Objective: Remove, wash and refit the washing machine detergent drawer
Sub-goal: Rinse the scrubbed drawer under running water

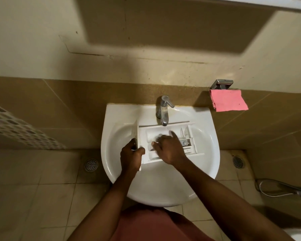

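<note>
Detergent drawer (149, 136) is lying in the white sink (163, 188), just under the tap (163, 110). Left hand (130, 157) is gripping its front panel, fingers wrapped round the edge. Right hand (170, 148) is reaching into the compartments, fingers bent and blurred; can't tell if holding anything. Pink cloth (228, 100) is hanging on the wall.

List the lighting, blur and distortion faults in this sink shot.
Head view: dim warm light; a broad shadow crosses the wall above the sink; the right hand smears with motion blur inside the detergent drawer; the left hand, gripping the drawer's front panel, is sharper; the wide lens bends the tile lines; glints on the tap.
</note>
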